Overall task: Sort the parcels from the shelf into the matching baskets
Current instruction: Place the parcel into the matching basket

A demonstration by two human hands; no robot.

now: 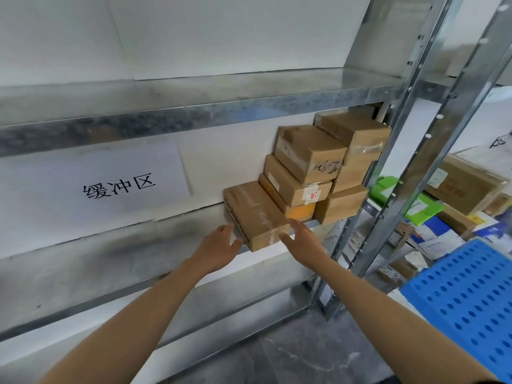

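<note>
Several brown cardboard parcels are stacked at the right end of a metal shelf (110, 261). A flat brown parcel (255, 214) lies at the shelf's front edge, left of the stack. My left hand (219, 248) is just left of its near corner, fingers straight and spread. My right hand (302, 239) is at the parcel's near right corner, fingers straight, touching or nearly touching it. Behind it stand a parcel with handwriting (310, 153) and a parcel with a red-marked label (296, 184). A blue perforated basket (468, 295) shows at the lower right.
A paper sign with Chinese characters (105, 187) hangs on the wall behind the shelf. Metal uprights (399, 151) stand right of the stack. Beyond them lie green, blue and white parcels (421, 209) and a large carton (465, 187). The floor is grey.
</note>
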